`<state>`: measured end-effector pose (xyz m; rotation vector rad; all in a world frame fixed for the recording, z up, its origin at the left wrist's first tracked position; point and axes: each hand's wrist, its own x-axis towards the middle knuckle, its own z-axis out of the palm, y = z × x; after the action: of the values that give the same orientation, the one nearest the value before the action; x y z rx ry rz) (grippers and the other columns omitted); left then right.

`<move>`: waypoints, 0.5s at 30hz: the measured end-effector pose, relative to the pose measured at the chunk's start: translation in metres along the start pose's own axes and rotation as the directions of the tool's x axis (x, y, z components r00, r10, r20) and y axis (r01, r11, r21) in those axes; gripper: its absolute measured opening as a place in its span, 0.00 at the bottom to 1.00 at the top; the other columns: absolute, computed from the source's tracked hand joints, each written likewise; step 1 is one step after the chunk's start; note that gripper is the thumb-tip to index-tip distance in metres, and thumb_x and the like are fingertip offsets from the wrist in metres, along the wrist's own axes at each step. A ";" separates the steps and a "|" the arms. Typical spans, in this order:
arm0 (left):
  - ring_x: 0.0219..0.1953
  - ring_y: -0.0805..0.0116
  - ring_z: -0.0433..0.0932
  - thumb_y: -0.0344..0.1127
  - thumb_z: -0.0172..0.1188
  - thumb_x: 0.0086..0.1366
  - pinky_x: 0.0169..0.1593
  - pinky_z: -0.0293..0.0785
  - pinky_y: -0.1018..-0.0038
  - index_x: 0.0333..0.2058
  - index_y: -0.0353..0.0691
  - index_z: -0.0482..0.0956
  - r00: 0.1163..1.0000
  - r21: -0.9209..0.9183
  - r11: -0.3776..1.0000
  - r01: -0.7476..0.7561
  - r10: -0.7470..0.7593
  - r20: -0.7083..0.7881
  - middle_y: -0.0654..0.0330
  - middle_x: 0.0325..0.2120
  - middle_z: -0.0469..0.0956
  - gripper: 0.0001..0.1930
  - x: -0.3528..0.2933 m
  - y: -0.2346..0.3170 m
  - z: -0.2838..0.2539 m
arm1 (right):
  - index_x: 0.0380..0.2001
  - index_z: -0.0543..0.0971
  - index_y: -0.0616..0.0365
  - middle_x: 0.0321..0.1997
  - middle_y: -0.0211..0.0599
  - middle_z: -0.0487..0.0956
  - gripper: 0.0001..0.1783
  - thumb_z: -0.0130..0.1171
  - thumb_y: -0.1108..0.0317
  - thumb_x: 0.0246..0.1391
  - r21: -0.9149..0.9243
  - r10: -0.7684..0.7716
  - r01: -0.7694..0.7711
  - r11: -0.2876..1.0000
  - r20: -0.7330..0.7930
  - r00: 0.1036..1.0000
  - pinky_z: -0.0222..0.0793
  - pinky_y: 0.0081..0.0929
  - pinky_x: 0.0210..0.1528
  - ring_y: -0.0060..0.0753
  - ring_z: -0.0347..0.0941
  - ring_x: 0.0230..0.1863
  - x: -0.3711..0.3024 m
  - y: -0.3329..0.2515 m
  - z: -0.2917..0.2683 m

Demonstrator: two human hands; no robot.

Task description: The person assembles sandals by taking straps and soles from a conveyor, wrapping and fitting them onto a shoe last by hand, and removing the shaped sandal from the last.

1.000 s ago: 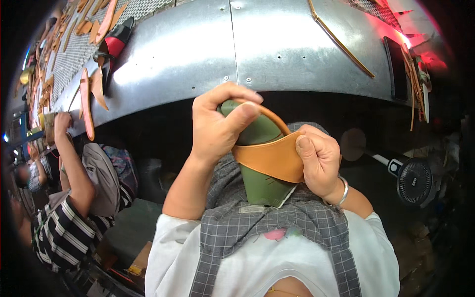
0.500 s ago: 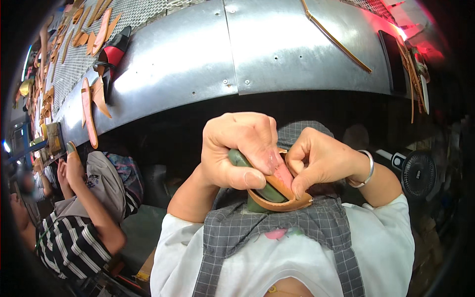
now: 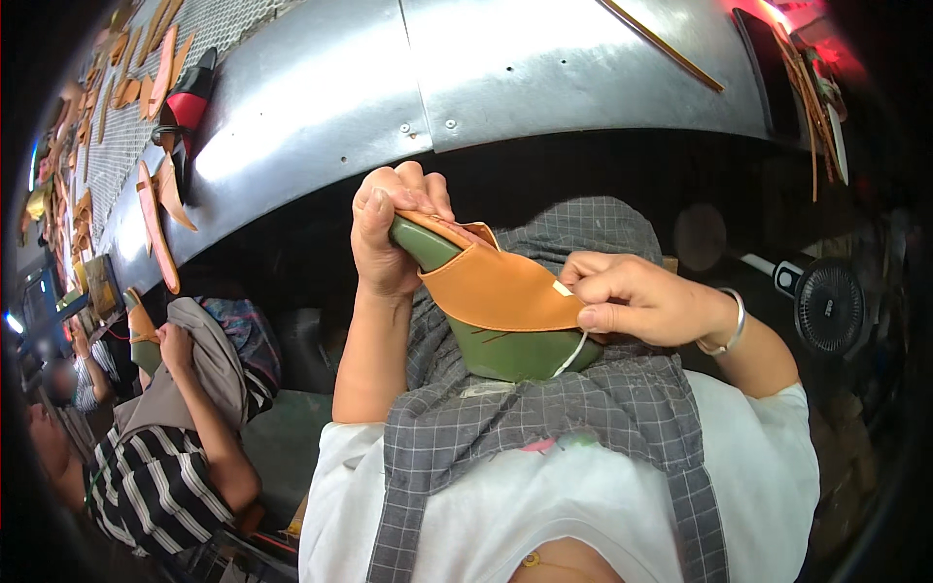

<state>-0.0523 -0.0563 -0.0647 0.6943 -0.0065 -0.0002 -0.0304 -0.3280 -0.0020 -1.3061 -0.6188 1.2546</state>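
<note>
A green shoe last (image 3: 510,355) lies on its side over my lap, a tan leather upper (image 3: 501,290) wrapped across it. My left hand (image 3: 394,223) is closed round the narrow end of the last, where the edge of a pinkish insole (image 3: 449,224) shows. At the other end, my right hand (image 3: 632,296) pinches the edge of the upper beside a small white tab (image 3: 562,289). From under these fingers a thin white strip (image 3: 571,356) hangs down over the last. What else the right fingertips hold is hidden.
Ahead curves a metal bench (image 3: 292,117). On its left lie a black-and-red shoe (image 3: 188,97) and a pink insole strip (image 3: 155,223); a long thin strip (image 3: 671,49) lies right. A co-worker's hand (image 3: 175,347) is at left, a small black fan (image 3: 829,308) at right.
The last has been turned, so the upper's outer side now faces up instead of the pink insole. My left hand has moved forward and left; my right hand now pinches the upper's edge.
</note>
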 end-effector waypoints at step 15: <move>0.24 0.74 0.74 0.44 0.64 0.61 0.29 0.70 0.79 0.35 0.37 0.72 0.999 0.490 0.872 -0.015 0.034 -0.030 0.62 0.21 0.71 0.16 0.027 0.025 0.092 | 0.45 0.73 0.63 0.28 0.27 0.73 0.31 0.75 0.64 0.37 0.231 0.176 -0.169 0.958 -0.012 0.984 0.68 0.18 0.34 0.18 0.71 0.31 0.016 0.035 -0.023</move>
<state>-0.0257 -0.0959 0.0224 1.2059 0.0217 0.0405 -0.0165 -0.3286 -0.0445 -1.2029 -0.3296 1.3998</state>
